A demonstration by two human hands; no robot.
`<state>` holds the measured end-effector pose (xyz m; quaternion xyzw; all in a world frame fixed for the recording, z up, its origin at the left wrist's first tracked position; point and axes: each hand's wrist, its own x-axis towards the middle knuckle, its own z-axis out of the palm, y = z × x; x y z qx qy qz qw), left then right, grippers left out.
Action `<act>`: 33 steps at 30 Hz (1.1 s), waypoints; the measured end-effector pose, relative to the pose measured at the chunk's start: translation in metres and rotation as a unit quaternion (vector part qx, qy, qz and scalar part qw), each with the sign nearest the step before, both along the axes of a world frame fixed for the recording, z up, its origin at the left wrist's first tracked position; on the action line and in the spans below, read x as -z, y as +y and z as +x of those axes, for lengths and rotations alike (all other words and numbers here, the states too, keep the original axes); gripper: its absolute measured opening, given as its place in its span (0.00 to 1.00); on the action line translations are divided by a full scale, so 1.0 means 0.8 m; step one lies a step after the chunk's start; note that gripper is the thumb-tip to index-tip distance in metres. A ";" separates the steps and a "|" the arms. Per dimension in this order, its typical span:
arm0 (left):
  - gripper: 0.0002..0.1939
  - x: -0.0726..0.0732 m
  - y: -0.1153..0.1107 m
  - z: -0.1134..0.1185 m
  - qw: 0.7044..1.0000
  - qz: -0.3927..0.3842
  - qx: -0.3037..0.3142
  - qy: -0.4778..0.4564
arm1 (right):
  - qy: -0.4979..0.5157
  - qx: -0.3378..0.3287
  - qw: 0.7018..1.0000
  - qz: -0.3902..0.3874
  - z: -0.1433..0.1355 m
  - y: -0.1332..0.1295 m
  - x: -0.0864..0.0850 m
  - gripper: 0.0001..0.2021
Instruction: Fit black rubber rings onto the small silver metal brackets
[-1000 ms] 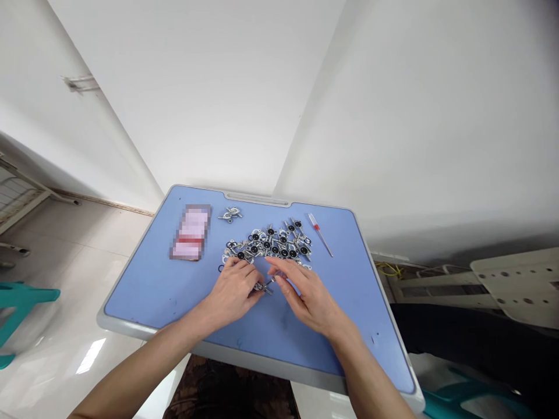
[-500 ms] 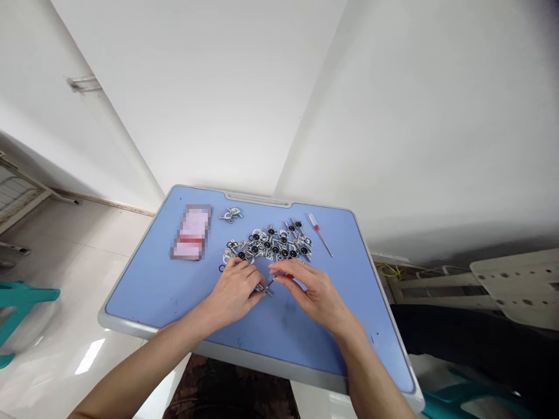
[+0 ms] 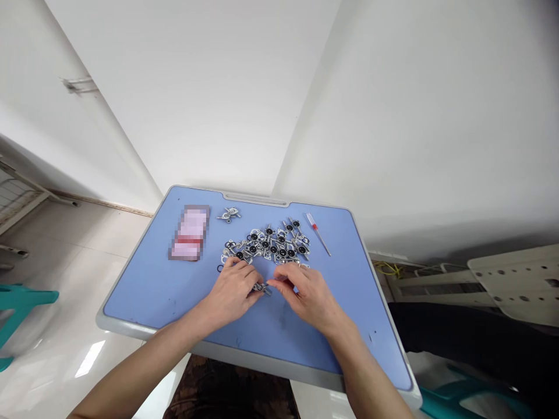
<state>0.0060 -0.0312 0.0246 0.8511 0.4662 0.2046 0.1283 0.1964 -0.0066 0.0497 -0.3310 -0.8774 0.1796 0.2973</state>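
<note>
While the left grip (image 3: 234, 290) clamps a fitting (image 3: 262, 288), its long axis apparently points rightward.

My left hand (image 3: 236, 290) grips a small silver metal fitting (image 3: 260, 287) on or just above the blue tabletop (image 3: 170, 285), its flanged body partly hidden by my fingers (image 3: 247, 272). A stubby stem (image 3: 268, 291) pokes out rightward, just beside my right hand (image 3: 308, 293); whether that touches it, I can't tell
</note>
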 end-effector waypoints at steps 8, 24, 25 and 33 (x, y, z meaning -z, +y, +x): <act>0.04 0.002 0.000 -0.001 1.000 -0.007 0.000 0.006 | 0.036 -0.041 0.998 -0.009 -0.005 -0.003 -0.007 0.12; 0.06 0.005 0.000 0.000 1.000 0.008 -0.003 0.007 | 0.069 -0.056 0.996 -0.031 -0.006 -0.007 -0.008 0.11; 0.06 0.005 0.000 0.000 1.000 0.009 -0.003 0.009 | 0.072 -0.052 0.996 -0.028 -0.006 -0.007 -0.007 0.09; 0.08 0.003 0.001 0.000 1.000 0.016 0.004 0.007 | 0.063 -0.024 0.997 0.030 -0.008 -0.007 0.006 0.06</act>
